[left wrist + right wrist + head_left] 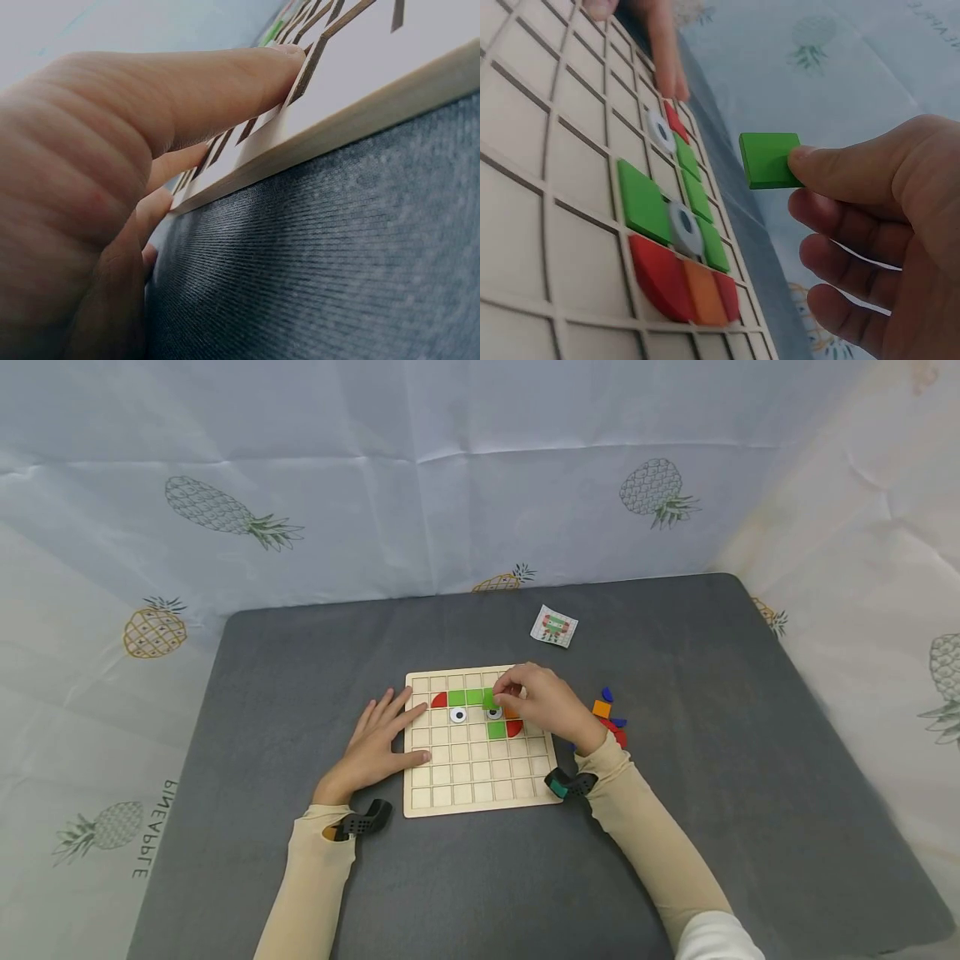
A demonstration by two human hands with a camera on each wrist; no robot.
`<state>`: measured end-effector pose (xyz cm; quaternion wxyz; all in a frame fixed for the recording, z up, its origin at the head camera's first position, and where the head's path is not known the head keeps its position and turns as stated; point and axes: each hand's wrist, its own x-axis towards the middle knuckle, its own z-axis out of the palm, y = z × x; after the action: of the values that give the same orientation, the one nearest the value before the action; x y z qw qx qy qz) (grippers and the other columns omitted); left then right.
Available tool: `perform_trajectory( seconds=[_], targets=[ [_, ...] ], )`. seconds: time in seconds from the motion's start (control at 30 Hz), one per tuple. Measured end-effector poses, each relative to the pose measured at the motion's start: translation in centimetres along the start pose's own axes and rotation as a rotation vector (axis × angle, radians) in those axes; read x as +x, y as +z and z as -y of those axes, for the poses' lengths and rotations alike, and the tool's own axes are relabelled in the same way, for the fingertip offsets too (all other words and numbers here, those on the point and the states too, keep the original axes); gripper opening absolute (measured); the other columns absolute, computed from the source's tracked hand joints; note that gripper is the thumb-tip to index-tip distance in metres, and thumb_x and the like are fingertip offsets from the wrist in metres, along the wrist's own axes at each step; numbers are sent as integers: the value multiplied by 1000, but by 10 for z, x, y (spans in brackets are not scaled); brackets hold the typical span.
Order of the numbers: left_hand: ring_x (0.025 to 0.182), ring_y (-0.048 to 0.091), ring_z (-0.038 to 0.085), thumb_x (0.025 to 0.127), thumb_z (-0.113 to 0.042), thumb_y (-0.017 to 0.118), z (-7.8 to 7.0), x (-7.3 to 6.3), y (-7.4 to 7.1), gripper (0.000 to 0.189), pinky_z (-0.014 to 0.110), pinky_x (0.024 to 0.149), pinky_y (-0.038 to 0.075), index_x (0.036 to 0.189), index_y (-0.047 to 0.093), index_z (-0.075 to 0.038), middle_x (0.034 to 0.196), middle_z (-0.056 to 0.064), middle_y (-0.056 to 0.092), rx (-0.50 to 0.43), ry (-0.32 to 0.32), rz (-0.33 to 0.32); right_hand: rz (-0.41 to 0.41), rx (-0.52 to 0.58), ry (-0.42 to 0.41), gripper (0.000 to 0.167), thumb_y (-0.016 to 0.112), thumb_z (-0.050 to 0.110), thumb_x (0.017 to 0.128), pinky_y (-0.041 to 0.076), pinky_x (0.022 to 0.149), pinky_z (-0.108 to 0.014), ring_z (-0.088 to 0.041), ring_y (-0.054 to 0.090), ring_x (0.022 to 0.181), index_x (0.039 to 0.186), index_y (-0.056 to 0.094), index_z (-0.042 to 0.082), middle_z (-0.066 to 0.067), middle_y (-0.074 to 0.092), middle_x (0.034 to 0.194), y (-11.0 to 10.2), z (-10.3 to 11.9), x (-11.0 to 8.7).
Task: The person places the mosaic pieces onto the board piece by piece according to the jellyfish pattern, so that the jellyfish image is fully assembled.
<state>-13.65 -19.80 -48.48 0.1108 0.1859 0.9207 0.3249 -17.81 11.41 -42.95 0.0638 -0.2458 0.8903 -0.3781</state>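
Currently, the right hand (543,697) pinches a green tile (769,160) between thumb and forefinger, its other fingers loosely bent, above the upper part of the board (480,793); the left hand (378,752) is spread wide, grasping nothing, fingers and thumb resting on the left border. To seat the tile well, I'd line its sides up with the grid, lower it flat, and let go only once it sits within the ridges, pressing lightly so the neighbouring eyes (458,715) aren't nudged. As for room, bare cells fill the lower rows, and the card (554,625) lies well beyond the far edge. The right side is tighter: loose pieces (602,708) lie near that edge, and the right wrist camera (572,782) overhangs the near corner, so a low sweep could catch either.
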Motion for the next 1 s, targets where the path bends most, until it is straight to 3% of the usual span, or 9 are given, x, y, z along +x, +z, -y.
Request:
perform_trajectory(
  seconds=[0.2,0.47,1.0],
  targets=[
    [161,1,31,87,-43,76,-1,0,-1,83,53,129,-7,157,40,-20,173,4,12,-2,-7,4,41,-98,-34,4,73,16,94,44,67,-24,-12,50,78,96,75,13,1,63,82,17,5,4],
    [161,1,32,87,-43,76,0,1,0,82,53,129,-6,157,41,-19,173,4,13,-5,-6,2,118,-188,-2,5,72,23,95,45,68,-25,-10,51,81,94,74,20,7,64,83,33,7,3],
    [161,2,33,87,-43,76,1,1,1,81,53,129,-6,157,41,-19,172,5,14,-2,3,-10,119,-333,-2,8,69,23,97,47,67,-27,-12,52,85,98,77,22,6,66,93,41,12,-2]
  ],
)
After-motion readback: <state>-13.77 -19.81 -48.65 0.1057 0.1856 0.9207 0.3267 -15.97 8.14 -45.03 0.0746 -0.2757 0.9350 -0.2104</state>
